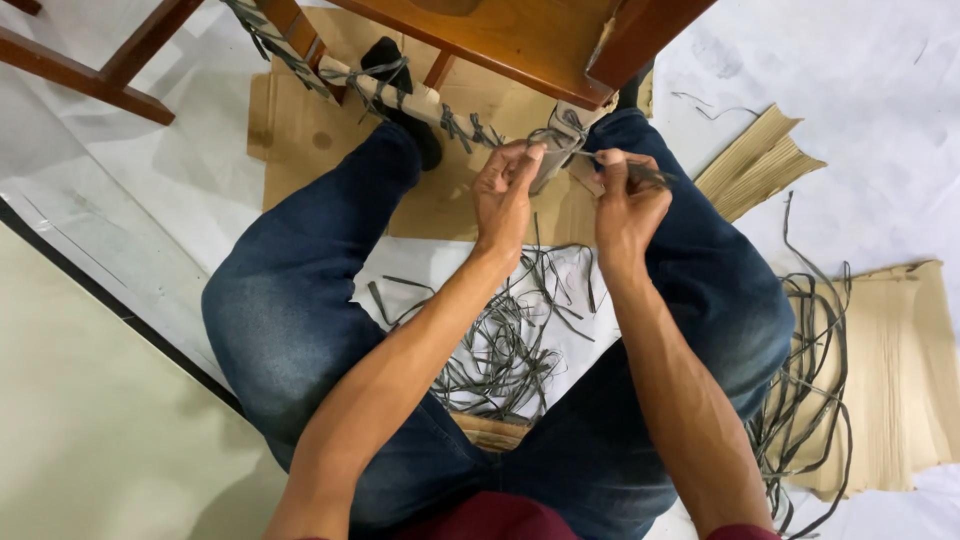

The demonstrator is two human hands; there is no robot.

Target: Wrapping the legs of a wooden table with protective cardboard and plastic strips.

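Note:
I sit on the floor with legs apart, in blue jeans. My left hand [506, 190] pinches a grey strip [568, 150] where it wraps a pale padded rail [425, 100] of a brown wooden chair [520, 40]. My right hand [628, 195] grips the same strip's free end and pulls it taut to the right. Several grey ties are knotted along the rail to the left. A loose heap of grey strips [500, 345] lies on the white floor between my legs.
Flat brown cardboard [300, 130] lies under the chair. Folded tan paper sheets [755, 160] and a larger stack [905, 370] sit at right, with more grey strips [810, 370] beside my right knee. Another wooden frame [100, 70] stands at top left.

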